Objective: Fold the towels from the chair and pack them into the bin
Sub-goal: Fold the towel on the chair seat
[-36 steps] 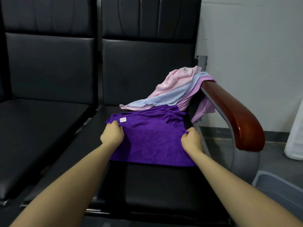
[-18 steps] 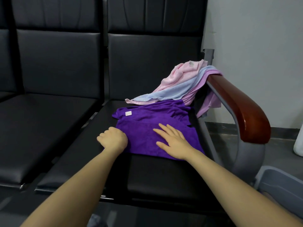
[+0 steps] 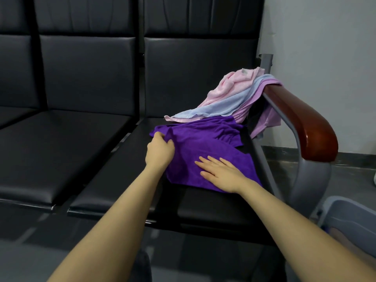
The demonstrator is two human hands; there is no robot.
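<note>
Black padded seats stand in a row against a pale wall [image 3: 325,47], and the head view looks down on the rightmost chair [image 3: 203,204], whose seat carries the towels. A glossy reddish wooden armrest [image 3: 301,123] on a grey metal frame bounds the seat's right edge.

On the seat, toward its right side, lies the purple towel [image 3: 207,147], spread loosely with wrinkles at its far end and its near edge lying flat. The left hand [image 3: 159,151] has its fingers curled round a bunched fold at the towel's left edge, gripping it. The right hand [image 3: 221,171] lies palm down on the near part of the same towel, fingers straight and slightly spread, pressing it against the seat.

At the back right corner of the seat a pile of towels drapes up over the rear end of the armrest: a pink towel [image 3: 234,86] on top, a light blue towel [image 3: 221,107] under it, and a lilac towel [image 3: 268,119] hanging down past the seat's right edge. The pile's lower edge touches the far end of the purple towel.

On the floor at the lower right, beside the chair frame, sits a grey bin [image 3: 354,212], only partly in view.
</note>
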